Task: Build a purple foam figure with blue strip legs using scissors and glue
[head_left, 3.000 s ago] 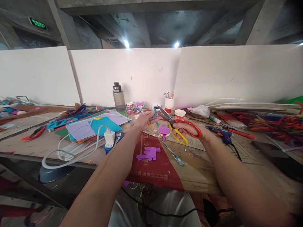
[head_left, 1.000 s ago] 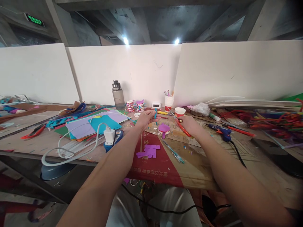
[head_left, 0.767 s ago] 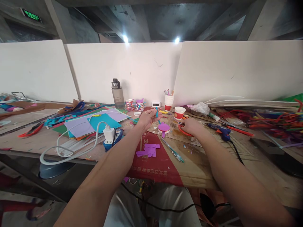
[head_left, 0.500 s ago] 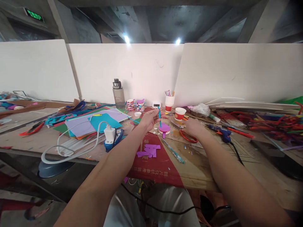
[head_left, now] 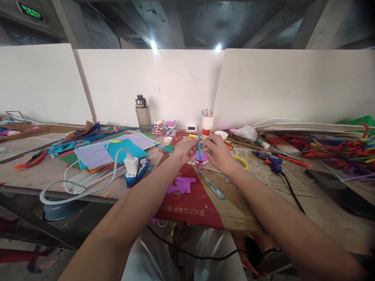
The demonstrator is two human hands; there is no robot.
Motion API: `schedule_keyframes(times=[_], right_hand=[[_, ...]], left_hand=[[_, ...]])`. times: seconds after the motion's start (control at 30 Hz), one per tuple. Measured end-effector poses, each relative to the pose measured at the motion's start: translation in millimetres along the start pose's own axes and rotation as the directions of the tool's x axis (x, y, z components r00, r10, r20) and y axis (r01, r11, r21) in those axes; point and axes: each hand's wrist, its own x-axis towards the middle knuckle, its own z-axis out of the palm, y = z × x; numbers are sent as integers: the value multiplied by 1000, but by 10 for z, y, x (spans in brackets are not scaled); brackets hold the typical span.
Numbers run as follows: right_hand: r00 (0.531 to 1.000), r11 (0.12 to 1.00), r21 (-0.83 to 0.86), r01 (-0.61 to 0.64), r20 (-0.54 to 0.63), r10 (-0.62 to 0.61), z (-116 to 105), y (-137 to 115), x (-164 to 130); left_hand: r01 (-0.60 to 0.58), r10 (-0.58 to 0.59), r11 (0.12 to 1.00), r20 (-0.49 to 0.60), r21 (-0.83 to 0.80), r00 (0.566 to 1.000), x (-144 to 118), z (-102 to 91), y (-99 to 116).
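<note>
In front of me, my left hand (head_left: 187, 150) is closed, pinching a narrow blue paper strip (head_left: 199, 146) held upright. My right hand (head_left: 218, 151) reaches in from the other side, its fingertips closed at the upper part of the same strip. Just below stands a small round white piece with a purple paper top (head_left: 200, 157); a purple tab sticks out at its front. The strip's lower end meets or overlaps this top; I cannot tell if it is attached. Several purple paper pieces (head_left: 184, 184) lie nearer me, beside a teal pen (head_left: 211, 186).
Coloured paper sheets (head_left: 96, 154) and a white plug on a blue power strip (head_left: 137, 171) lie left. A bottle (head_left: 143, 117), small clock (head_left: 191, 128) and pen-filled cup (head_left: 207, 125) stand behind. Right are a yellow loop handle (head_left: 243, 162), glue gun (head_left: 271, 160) and black flat object (head_left: 342, 191).
My right hand has moved left from beside the red scissors handles to the blue strip. The red handles no longer show; a yellow loop appears behind my right wrist. My left hand still holds the strip.
</note>
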Motion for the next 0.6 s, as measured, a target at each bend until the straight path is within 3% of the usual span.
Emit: schedule_keyframes(times=[0.17,0.43,0.6], right_hand=[[999,997,-76,24,34,-22,-44,-81,19],[998,999,13,53,30,-53,-31,-89,11],[988,979,179,-92,-104,112,21,-52,11]], left_hand=[[4,-3,1000,36,-5,999,22,23,-36],[-35,33,998,46,43,998,49,44,-82],[-177,172,973,46,146,984,-19,62,-98]])
